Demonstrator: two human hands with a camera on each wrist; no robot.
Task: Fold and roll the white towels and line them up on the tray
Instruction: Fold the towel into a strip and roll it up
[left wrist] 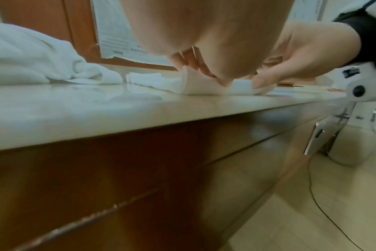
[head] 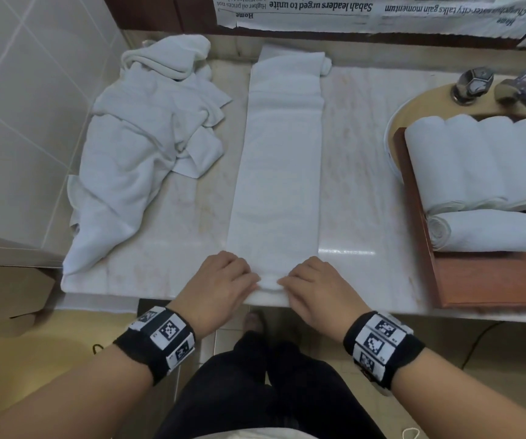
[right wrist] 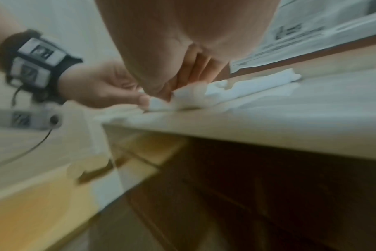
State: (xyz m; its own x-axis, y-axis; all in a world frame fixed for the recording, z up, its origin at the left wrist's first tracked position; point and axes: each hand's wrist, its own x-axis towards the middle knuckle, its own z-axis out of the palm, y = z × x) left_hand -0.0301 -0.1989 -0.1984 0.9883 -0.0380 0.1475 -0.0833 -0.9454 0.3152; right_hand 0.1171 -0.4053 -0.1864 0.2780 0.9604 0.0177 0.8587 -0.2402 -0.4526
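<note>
Starting the roll: left hand (head: 223,280) and right hand (head: 313,285) pinch the long folded white terry towel's (head: 282,160) near end; next, roll evenly away.

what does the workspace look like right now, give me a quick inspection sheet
surface: pale marble counter, glossy
job's things: folded towel lying as a long strip; near end just curled up; rolled towels on wooden tray
clutter: loose towel heap to the left; cardboard box beside the counter
grippers: left hand and right hand pinch the strip's near end
cables: thin black cable on the floor
surroundings: tap, newspaper on the back wall, tiled wall
</note>
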